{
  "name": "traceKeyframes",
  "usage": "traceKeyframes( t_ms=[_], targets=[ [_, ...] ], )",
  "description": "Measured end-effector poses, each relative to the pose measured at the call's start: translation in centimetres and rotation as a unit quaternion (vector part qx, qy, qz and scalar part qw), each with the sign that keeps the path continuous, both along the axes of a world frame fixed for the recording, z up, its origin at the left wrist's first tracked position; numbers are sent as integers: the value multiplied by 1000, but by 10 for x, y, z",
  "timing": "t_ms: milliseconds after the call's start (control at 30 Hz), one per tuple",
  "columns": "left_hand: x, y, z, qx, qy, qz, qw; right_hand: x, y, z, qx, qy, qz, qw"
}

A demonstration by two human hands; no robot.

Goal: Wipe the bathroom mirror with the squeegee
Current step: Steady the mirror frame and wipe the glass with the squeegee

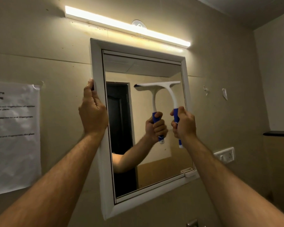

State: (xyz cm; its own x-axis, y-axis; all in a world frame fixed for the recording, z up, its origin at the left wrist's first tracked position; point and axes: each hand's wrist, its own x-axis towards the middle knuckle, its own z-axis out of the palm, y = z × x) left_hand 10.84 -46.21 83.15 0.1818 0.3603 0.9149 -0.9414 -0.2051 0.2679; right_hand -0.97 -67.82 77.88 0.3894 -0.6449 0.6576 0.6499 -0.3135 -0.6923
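A white-framed mirror [97, 66] hangs on the beige wall under a lit tube lamp. My right hand [184, 124] grips the blue handle of a white squeegee [170, 89], whose blade lies flat against the glass about a third of the way down, toward the right side. Its reflection shows just to the left, with the mirrored hand and arm. My left hand [93, 112] holds the mirror's left frame edge, fingers curled round it.
A printed paper sheet [15, 136] is taped to the wall at left. A white switch and socket plate [224, 155] sits right of the mirror, with a dark ledge [278, 133] beyond. A small white tab [189, 173] juts from the frame's lower right corner.
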Motion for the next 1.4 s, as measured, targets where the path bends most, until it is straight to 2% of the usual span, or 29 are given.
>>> traceKeyframes(
  t_ms=[133, 233, 533, 833, 1133, 1400],
  targets=[
    [0, 0, -1, 2, 3, 0, 1000, -7, 2, 43, 11, 1, -19, 1000],
    [1, 0, 0, 6, 0, -1, 1000, -6, 0, 51, 12, 19, -8, 1000],
    [2, 0, 0, 9, 1, -2, 1000, -6, -13, -34, 21, 67, 10, 997],
    [-2, 1, -1, 1, 7, -11, 1000, -12, -8, 18, 1, 65, -29, 997],
    [-1, 1, -1, 3, 5, -26, 1000, -6, -11, -48, 16, 64, -6, 998],
    [-5, 1, -2, 1, 10, -21, 1000, -13, -13, 10, -1, 62, -26, 998]
  ],
)
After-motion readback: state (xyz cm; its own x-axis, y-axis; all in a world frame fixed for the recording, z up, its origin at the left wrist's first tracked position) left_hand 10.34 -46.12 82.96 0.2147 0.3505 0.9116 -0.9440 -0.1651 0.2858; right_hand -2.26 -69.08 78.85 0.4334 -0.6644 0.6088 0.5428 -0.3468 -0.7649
